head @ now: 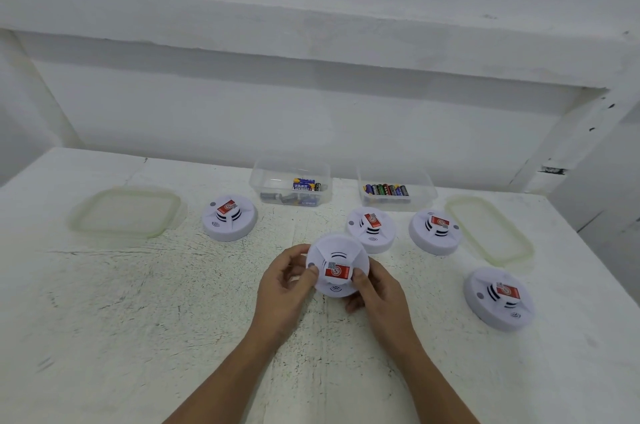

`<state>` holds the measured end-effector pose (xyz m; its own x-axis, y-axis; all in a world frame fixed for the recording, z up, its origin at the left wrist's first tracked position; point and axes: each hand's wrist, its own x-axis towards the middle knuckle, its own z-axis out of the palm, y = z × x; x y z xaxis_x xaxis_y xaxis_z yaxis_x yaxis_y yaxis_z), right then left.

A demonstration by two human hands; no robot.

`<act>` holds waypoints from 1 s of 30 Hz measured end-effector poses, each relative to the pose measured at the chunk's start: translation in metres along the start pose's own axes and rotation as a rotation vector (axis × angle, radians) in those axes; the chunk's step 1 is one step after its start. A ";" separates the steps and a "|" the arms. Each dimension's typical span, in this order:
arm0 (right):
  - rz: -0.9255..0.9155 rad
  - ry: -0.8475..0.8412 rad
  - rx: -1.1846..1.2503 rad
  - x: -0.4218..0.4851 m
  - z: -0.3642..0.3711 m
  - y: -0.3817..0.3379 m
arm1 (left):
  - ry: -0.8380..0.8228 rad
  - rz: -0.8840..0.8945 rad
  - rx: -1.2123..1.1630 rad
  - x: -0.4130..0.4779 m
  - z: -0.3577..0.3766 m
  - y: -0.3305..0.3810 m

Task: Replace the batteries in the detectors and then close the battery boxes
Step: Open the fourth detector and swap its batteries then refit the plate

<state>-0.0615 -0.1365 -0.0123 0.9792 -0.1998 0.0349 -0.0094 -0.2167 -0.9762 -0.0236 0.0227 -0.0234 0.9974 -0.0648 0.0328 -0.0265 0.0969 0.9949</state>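
Note:
A round white detector (pixel 337 259) with a red label sits lifted and tilted over the middle of the table. My left hand (pixel 287 288) grips its left rim, and my right hand (pixel 375 292) grips its right rim, thumb beside the red label. Several more white detectors with red labels lie on the table: one at the back left (pixel 229 217), two behind the held one (pixel 371 229) (pixel 435 230), and one at the right (pixel 498 297). A clear tub (pixel 291 183) holds blue batteries. A second clear tub (pixel 396 186) holds a row of mixed-colour batteries.
A green-rimmed lid (pixel 126 212) lies flat at the back left of the white table (pixel 138 302). Another lid (pixel 490 229) lies at the back right. A white wall with a ledge rises right behind the tubs. The table's right edge runs close to the right detector.

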 end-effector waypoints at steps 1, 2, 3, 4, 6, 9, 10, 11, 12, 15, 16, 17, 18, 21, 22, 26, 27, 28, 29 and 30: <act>-0.016 -0.005 -0.032 0.000 0.001 0.001 | 0.027 0.017 0.017 0.000 0.000 -0.001; -0.026 -0.006 -0.063 0.000 0.002 0.001 | 0.052 0.035 0.036 0.000 -0.001 -0.002; -0.034 -0.003 -0.091 0.000 0.004 0.002 | 0.071 0.054 0.054 0.000 -0.001 -0.003; -0.040 0.001 -0.113 0.000 0.006 0.002 | 0.088 0.067 0.066 0.000 -0.001 -0.003; -0.069 0.012 -0.159 0.002 0.011 0.003 | 0.144 0.076 0.070 0.000 -0.001 -0.002; -0.096 0.017 -0.271 0.012 0.019 0.004 | 0.240 0.064 0.049 0.004 -0.002 0.002; -0.091 0.010 -0.295 0.018 0.022 0.003 | 0.267 0.068 0.049 0.007 -0.002 0.003; -0.087 -0.002 -0.310 0.026 0.026 0.003 | 0.294 0.075 0.060 0.012 -0.003 0.005; -0.087 -0.020 -0.316 0.034 0.031 0.002 | 0.319 0.082 0.080 0.017 -0.005 0.006; -0.114 -0.052 -0.352 0.056 0.045 0.001 | 0.364 0.092 0.157 0.036 -0.013 0.012; -0.125 -0.051 -0.369 0.063 0.049 0.001 | 0.372 0.084 0.174 0.042 -0.015 0.013; -0.130 -0.041 -0.392 0.068 0.055 -0.001 | 0.376 0.074 0.189 0.049 -0.019 0.014; -0.123 -0.030 -0.419 0.073 0.059 -0.003 | 0.371 0.064 0.207 0.055 -0.021 0.014; -0.068 0.002 -0.531 0.086 0.068 -0.006 | 0.295 0.021 0.256 0.069 -0.027 0.014; -0.043 0.015 -0.558 0.088 0.068 -0.008 | 0.259 0.022 0.261 0.071 -0.027 0.014; 0.019 0.016 -0.620 0.095 0.071 -0.010 | 0.170 0.078 0.319 0.073 -0.030 0.008; 0.034 0.017 -0.643 0.096 0.072 -0.010 | 0.166 0.086 0.340 0.074 -0.031 0.005; 0.048 0.021 -0.669 0.098 0.073 -0.010 | 0.162 0.091 0.369 0.075 -0.032 0.003; 0.061 0.025 -0.701 0.099 0.073 -0.009 | 0.155 0.096 0.408 0.076 -0.033 0.001; 0.074 0.027 -0.737 0.100 0.074 -0.010 | 0.141 0.098 0.451 0.078 -0.033 0.000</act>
<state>0.0519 -0.0835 -0.0148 0.9655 -0.2603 -0.0107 -0.2182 -0.7854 -0.5792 0.0563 0.0507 -0.0236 0.9873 0.0612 0.1466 -0.1167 -0.3464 0.9308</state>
